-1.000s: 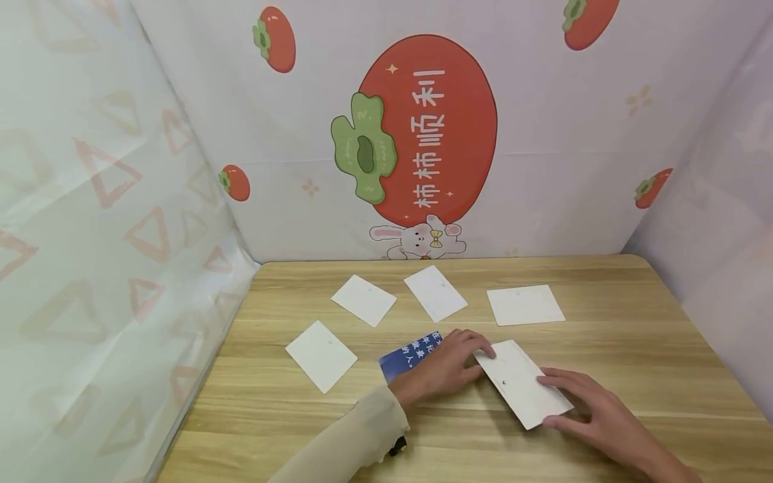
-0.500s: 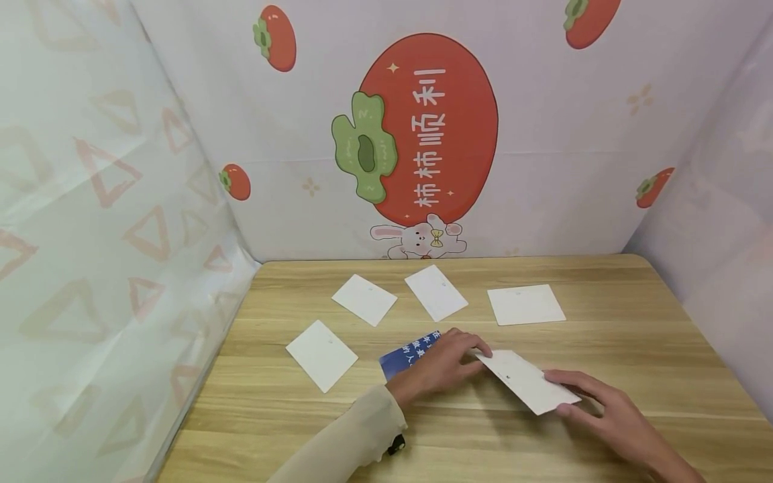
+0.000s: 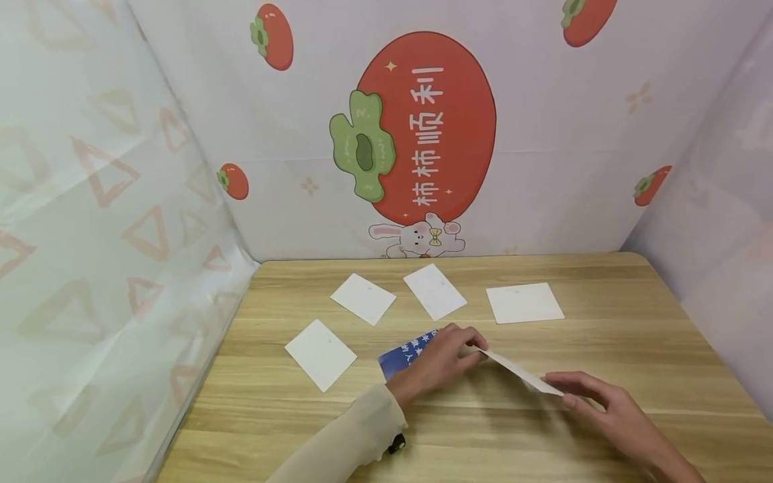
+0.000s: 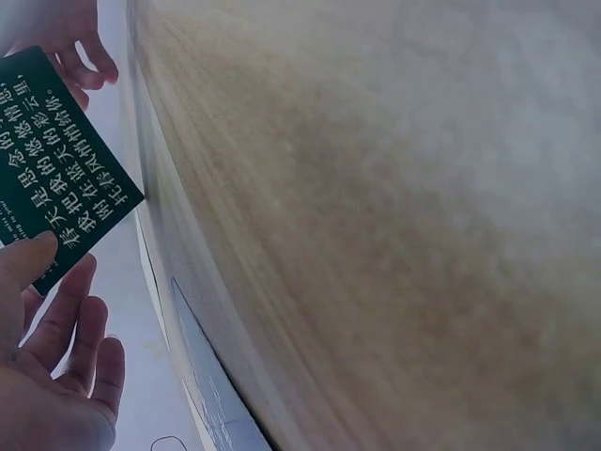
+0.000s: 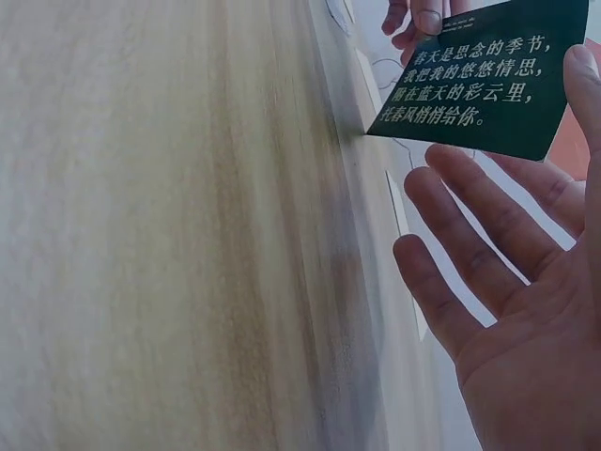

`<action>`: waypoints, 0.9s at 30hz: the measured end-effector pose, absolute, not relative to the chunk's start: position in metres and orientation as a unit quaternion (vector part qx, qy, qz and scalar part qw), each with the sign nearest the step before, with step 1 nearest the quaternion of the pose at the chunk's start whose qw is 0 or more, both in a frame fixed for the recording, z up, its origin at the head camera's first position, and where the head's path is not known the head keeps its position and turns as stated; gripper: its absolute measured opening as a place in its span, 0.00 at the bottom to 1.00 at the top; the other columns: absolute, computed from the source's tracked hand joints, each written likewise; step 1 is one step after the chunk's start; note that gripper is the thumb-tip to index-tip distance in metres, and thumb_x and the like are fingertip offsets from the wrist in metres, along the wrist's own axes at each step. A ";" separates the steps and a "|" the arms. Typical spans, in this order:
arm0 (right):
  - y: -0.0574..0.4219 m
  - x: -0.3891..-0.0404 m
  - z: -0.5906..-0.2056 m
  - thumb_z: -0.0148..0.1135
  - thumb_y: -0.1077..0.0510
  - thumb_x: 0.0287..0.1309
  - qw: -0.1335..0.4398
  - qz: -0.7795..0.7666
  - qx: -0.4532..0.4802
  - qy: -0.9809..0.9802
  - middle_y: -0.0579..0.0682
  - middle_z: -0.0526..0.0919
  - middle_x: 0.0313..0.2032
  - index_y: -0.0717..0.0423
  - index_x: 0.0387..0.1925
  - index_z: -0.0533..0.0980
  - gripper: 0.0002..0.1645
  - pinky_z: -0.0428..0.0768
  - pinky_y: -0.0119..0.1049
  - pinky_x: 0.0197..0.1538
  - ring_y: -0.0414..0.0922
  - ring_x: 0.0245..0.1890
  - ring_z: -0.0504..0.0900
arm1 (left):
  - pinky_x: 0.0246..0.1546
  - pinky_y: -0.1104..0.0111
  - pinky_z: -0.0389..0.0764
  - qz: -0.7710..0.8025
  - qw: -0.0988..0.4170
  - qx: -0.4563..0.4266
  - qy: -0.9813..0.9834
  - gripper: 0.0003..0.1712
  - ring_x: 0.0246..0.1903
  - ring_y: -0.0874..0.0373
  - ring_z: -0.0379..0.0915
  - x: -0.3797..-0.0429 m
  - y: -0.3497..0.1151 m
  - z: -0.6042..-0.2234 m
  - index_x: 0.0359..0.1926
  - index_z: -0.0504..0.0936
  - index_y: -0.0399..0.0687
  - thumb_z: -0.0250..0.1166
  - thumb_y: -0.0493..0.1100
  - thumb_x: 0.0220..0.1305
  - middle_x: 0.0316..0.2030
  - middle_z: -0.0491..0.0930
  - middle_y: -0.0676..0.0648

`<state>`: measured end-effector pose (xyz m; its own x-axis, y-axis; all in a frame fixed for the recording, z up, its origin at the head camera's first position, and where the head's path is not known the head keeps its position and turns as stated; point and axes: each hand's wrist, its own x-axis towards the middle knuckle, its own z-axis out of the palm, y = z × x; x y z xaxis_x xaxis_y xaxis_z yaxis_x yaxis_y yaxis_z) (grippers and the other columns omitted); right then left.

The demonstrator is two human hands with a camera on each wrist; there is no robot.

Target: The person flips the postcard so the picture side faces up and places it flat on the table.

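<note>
A postcard (image 3: 521,371) hangs tilted above the table between both hands, seen almost edge-on in the head view. The wrist views show its dark green face with white Chinese lettering, as on the card (image 5: 479,85) in the right wrist view. My left hand (image 3: 439,359) pinches its far left corner, the thumb (image 4: 30,256) lying on the green face. At the near right end, my right hand (image 3: 610,406) holds it between thumb and fingers, the lower fingers (image 5: 488,225) spread loosely. Partly under the left hand's outline lies a blue postcard (image 3: 397,360) with white characters.
White-backed cards lie face down on the wooden table (image 3: 253,429): one at left (image 3: 321,355), one at the back left (image 3: 363,299), a card near the back middle (image 3: 435,291) and a card at the back right (image 3: 525,303). A printed cloth (image 3: 543,201) stands behind.
The held postcard has turned from showing its white back to nearly edge-on, its near side lifting. The right hand has shifted slightly right with it; the left hand stays nearly in place.
</note>
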<state>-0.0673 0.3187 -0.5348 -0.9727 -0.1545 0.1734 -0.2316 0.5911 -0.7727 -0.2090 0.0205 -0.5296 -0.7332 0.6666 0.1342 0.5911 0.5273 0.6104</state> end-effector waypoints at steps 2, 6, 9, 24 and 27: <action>0.318 -0.069 -0.535 0.65 0.62 0.77 0.046 0.444 0.110 -0.888 0.34 0.90 0.57 0.47 0.64 0.84 0.19 0.76 0.17 0.54 0.21 0.58 0.81 | 0.52 0.78 0.75 0.332 0.052 0.356 0.872 0.06 0.50 0.68 0.75 -0.209 0.021 -0.529 0.51 0.88 0.60 0.67 0.50 0.80 0.49 0.88 0.62; 0.319 -0.072 -0.535 0.64 0.65 0.76 0.062 0.445 0.115 -0.886 0.33 0.90 0.55 0.50 0.62 0.85 0.18 0.75 0.15 0.54 0.21 0.57 0.81 | 0.52 0.77 0.75 0.347 0.037 0.352 0.868 0.06 0.49 0.69 0.75 -0.209 0.020 -0.528 0.50 0.88 0.61 0.67 0.51 0.80 0.47 0.88 0.62; 0.320 -0.072 -0.534 0.65 0.64 0.76 0.069 0.436 0.101 -0.891 0.31 0.90 0.53 0.49 0.60 0.86 0.17 0.75 0.17 0.50 0.21 0.55 0.81 | 0.52 0.76 0.74 0.354 0.026 0.354 0.865 0.06 0.49 0.71 0.74 -0.209 0.020 -0.527 0.50 0.88 0.61 0.67 0.51 0.80 0.47 0.88 0.62; 0.321 -0.073 -0.530 0.63 0.57 0.80 0.050 0.448 0.012 -0.893 0.24 0.86 0.48 0.58 0.60 0.84 0.15 0.78 0.17 0.47 0.16 0.52 0.76 | 0.46 0.78 0.75 0.351 0.044 0.338 0.872 0.12 0.45 0.70 0.74 -0.205 0.021 -0.524 0.55 0.86 0.57 0.64 0.54 0.82 0.46 0.86 0.58; 0.321 -0.073 -0.530 0.63 0.57 0.80 0.055 0.453 0.004 -0.890 0.21 0.84 0.47 0.63 0.63 0.81 0.19 0.79 0.18 0.46 0.18 0.50 0.78 | 0.44 0.78 0.75 0.355 0.056 0.332 0.872 0.14 0.42 0.71 0.73 -0.204 0.022 -0.524 0.57 0.85 0.56 0.64 0.55 0.81 0.43 0.84 0.58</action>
